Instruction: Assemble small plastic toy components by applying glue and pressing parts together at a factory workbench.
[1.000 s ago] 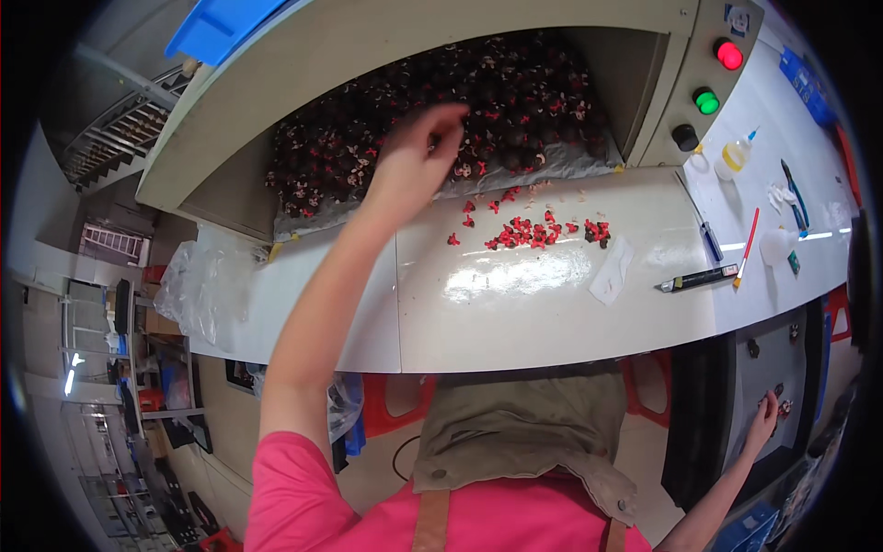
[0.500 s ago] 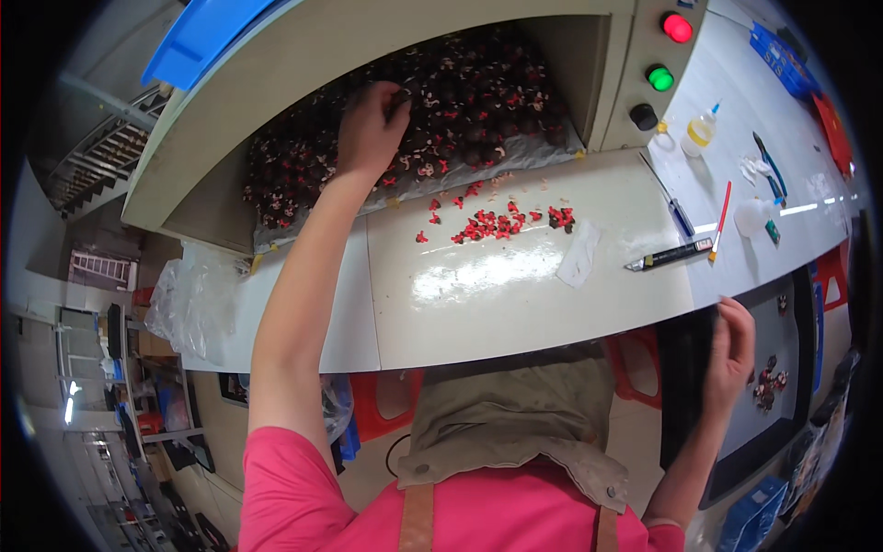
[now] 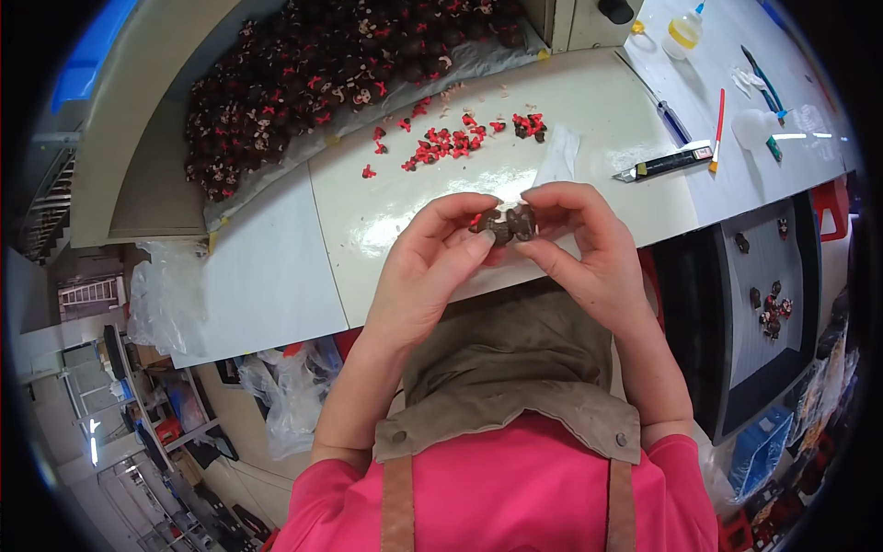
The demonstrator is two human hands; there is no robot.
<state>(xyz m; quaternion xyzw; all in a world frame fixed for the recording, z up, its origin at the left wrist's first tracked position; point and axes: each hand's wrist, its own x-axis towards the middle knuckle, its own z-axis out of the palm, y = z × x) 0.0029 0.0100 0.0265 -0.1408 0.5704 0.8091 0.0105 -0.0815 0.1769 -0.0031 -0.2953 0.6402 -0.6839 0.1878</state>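
Observation:
Both hands meet in front of my chest over the near edge of the white table. My left hand and my right hand pinch a small dark brown moulded piece with a red spot between thumbs and fingertips. Beyond the hands, small red bits lie scattered on the tabletop. Further back, a heap of similar dark pieces with red parts fills a plastic-lined opening.
A utility knife, a red-handled tool, a screwdriver and a small glue bottle lie at the right. A dark tray with several dark pieces sits low on the right. Clear plastic bags hang at the left.
My left hand has come back from the heap of dark pieces and my right hand has risen from the tray side; both now meet on one dark piece in front of me.

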